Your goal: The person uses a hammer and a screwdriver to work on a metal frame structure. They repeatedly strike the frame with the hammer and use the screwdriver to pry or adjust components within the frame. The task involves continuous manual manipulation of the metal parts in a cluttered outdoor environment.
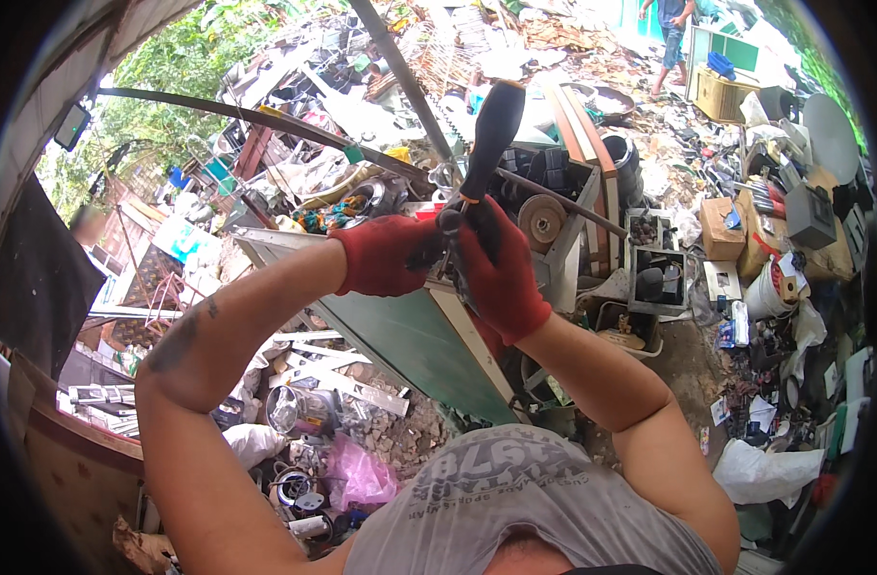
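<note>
Both my hands wear red work gloves with dark palms and meet at chest height in front of me. My right hand (501,273) is closed around the lower end of a tool with a black-and-orange handle (493,139), which points up and slightly right. Its working end is hidden among the fingers. A round metal end (449,221) shows between the gloves; what it belongs to is unclear. My left hand (386,255) is closed beside it, its fingertips at the same spot, and what it grips is covered.
Beneath my hands stands a green panel with a pale frame (400,335). A metal pole (400,72) slants down behind them. Scrap lies all around: a pink plastic bag (362,472) at lower left, crates (657,278) and a white bucket (768,292) at right. Another person (670,38) stands far off.
</note>
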A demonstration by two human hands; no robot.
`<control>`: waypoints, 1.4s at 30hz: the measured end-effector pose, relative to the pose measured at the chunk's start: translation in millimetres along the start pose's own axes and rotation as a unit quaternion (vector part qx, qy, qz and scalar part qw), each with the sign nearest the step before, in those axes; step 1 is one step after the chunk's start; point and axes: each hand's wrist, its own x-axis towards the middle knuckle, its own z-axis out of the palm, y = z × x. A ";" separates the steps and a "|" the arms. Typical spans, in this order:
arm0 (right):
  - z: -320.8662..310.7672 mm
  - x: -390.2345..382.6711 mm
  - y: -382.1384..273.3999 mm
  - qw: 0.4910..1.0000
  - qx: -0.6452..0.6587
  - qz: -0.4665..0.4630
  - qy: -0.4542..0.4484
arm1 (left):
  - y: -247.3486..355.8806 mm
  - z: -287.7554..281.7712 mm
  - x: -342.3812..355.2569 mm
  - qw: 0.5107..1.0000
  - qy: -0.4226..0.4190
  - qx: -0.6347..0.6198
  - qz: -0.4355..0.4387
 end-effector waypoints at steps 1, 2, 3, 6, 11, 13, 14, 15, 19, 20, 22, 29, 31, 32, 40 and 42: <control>0.5 -0.2 1.4 1.000 0.003 -0.007 0.001 | 0.3 5.2 -0.5 1.000 0.023 -0.008 0.003; 1.0 -0.5 2.7 1.000 0.007 -0.015 0.002 | -0.4 9.9 -1.2 0.999 0.046 -0.015 0.006; 1.6 -0.5 3.8 1.000 0.007 -0.013 -0.003 | -3.9 14.9 -2.0 0.999 0.050 0.006 0.013; 2.7 -1.8 4.9 1.000 0.003 -0.001 -0.008 | -8.3 21.4 -4.8 0.998 0.042 0.025 0.026; 4.1 -5.7 3.2 0.999 0.031 0.019 -0.015 | 8.9 7.1 -7.4 0.998 0.034 -0.007 -0.061; 4.7 -5.4 6.4 0.999 0.040 0.011 -0.015 | 10.0 8.7 -7.3 0.995 0.071 -0.004 -0.075; 4.8 -4.9 7.4 0.999 0.045 0.007 -0.015 | 12.7 3.6 -8.0 0.992 0.071 -0.026 -0.100; 3.4 -3.0 6.9 1.000 0.023 0.001 -0.012 | 13.9 -2.5 -5.0 0.989 0.069 -0.047 -0.122; 1.4 -2.6 6.8 0.999 0.020 0.031 -0.019 | 7.0 -44.4 -15.5 0.977 0.150 -0.091 -0.121; -0.9 -2.3 9.4 0.998 0.035 0.049 -0.021 | 1.6 -48.7 -6.6 0.979 0.152 -0.079 -0.114; -3.1 -0.9 11.9 0.999 0.032 0.035 -0.010 | -16.3 -54.8 13.3 0.980 0.162 -0.054 -0.100; 2.7 -2.2 21.1 0.997 0.074 -0.005 -0.004 | -37.4 -20.0 123.9 0.994 0.067 0.065 -0.049; -1.8 -0.7 18.3 0.999 0.041 0.029 -0.013 | -38.4 -25.2 142.4 0.992 0.009 0.098 -0.078; -2.5 0.1 15.7 0.998 0.027 0.047 -0.019 | -49.7 -25.7 153.1 0.989 -0.017 0.114 -0.094; -1.3 -5.3 8.3 0.991 0.072 0.111 -0.010 | -142.1 -72.7 102.4 0.933 0.138 -0.330 -0.045; 8.9 -8.1 4.7 0.997 0.048 0.053 -0.026 | -130.4 -76.9 28.0 0.940 0.175 -0.280 -0.085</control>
